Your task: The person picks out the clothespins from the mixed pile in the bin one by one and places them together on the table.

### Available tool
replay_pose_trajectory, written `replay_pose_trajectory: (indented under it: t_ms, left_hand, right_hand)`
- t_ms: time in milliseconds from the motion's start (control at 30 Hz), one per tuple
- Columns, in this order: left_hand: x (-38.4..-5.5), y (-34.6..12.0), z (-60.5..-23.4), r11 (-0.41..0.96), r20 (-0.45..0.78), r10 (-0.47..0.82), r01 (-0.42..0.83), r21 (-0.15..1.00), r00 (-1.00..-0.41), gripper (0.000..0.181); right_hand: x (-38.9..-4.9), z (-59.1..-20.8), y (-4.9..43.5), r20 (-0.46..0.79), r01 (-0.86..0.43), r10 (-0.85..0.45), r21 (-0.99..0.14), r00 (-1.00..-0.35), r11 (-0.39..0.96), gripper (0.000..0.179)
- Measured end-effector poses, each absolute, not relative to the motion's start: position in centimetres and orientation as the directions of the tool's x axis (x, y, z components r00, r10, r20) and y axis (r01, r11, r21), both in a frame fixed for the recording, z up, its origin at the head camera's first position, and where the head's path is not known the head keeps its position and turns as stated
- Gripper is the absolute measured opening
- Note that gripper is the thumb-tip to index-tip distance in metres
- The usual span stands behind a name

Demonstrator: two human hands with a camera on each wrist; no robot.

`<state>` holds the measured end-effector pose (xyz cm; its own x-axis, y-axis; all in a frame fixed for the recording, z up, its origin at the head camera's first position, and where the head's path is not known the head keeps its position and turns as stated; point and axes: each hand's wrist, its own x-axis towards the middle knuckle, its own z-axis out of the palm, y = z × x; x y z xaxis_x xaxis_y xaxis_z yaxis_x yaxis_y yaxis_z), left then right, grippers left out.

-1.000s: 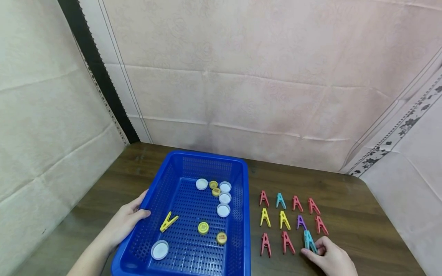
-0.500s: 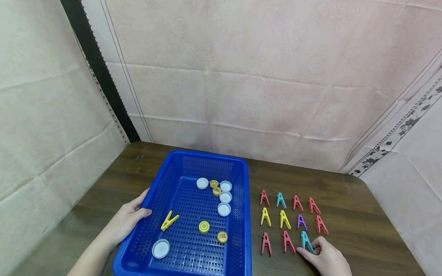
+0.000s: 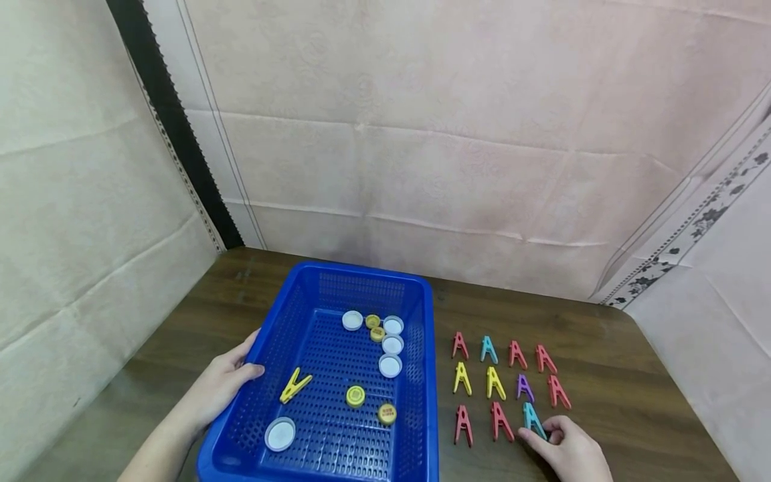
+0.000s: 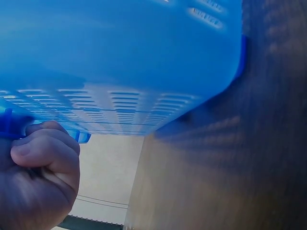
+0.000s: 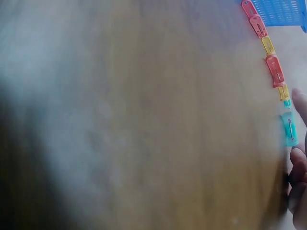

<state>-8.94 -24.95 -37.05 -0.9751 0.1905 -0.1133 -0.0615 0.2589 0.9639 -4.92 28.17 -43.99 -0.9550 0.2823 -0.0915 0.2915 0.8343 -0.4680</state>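
Observation:
My left hand grips the left rim of a blue plastic basket, thumb over the edge. In the left wrist view its curled fingers show beside the basket wall. My right hand pinches a teal clothespin standing on the table at the right end of the front row. The right wrist view catches this teal clothespin at its edge, between thumb and finger. Left of it stand two red clothespins, one nearer and one farther.
Behind are more clothespins in rows, including yellow, purple, red and teal. Inside the basket lie a yellow clothespin, several white caps and several yellow caps. Cloth walls enclose the wooden table.
My right hand has moved slightly left with the teal clothespin, which now lines up with the front row. My left hand stays on the basket rim.

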Motion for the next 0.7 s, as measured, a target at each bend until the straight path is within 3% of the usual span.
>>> replay_pose_trajectory:
  t_ms: [433, 700]
  left_hand:
    - [-9.1, -24.8, -37.1, 0.237, -0.127, 0.194, -0.080, 0.968, -0.973, 0.065]
    - [-8.9, -24.9, -37.2, 0.225, -0.114, 0.190, -0.069, 0.972, -0.975, 0.064]
  right_hand:
    - [-5.8, -41.8, 27.9, 0.029, 0.275, 0.343, -0.537, -0.939, 0.797, 0.057]
    - [-7.4, -40.3, 25.8, 0.184, 0.085, 0.220, -0.550, -0.958, 0.831, 0.039]
